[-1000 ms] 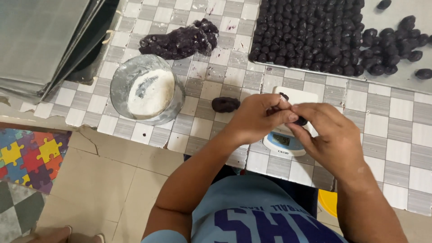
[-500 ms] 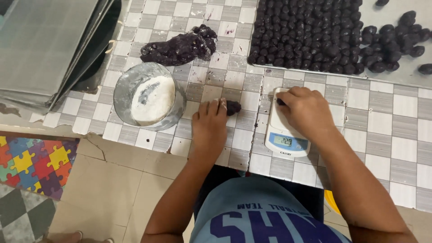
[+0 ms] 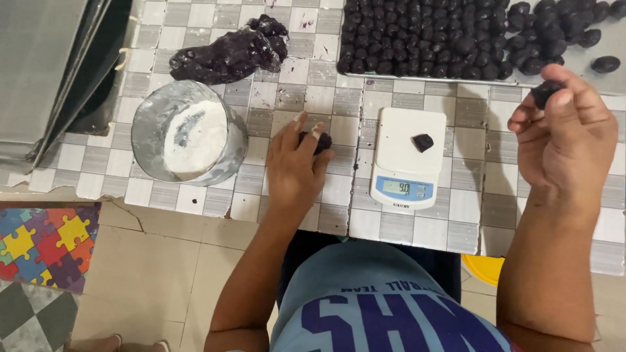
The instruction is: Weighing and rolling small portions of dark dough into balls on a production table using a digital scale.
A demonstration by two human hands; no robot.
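Landmark: white kitchen scale [image 3: 405,158] on the tiled counter [image 3: 261,189].

Far left of the scale: metal bowl [image 3: 189,141] with white powder inside. Above it, up and left of the scale, a dark purple dough mass [image 3: 228,55], irregular and glossy.

Just left of the scale: left hand [image 3: 295,166] lies palm down, forearm reaching up from the body, fingers extended and resting on a small dough lump [image 3: 321,141]. Fingertips cover part of it, so whether it is pinched or only pressed cannot be told.

On the scale platform: a small dough bit [image 3: 423,141], untouched.

Above the scale: tray [image 3: 613,42] packed with rolled dark balls (rows tight on the left, looser at the right).

Right of the scale: right hand [image 3: 564,133] raised off the counter, palm turned toward the camera, fingers curled, thumb and fingertips pinching a dough piece [image 3: 546,92].

Handling, judged: the dough looks soft, light, somewhat tacky and easily dented. Best taken with a light fingertip pinch around its middle; a hard squeeze would deform it.
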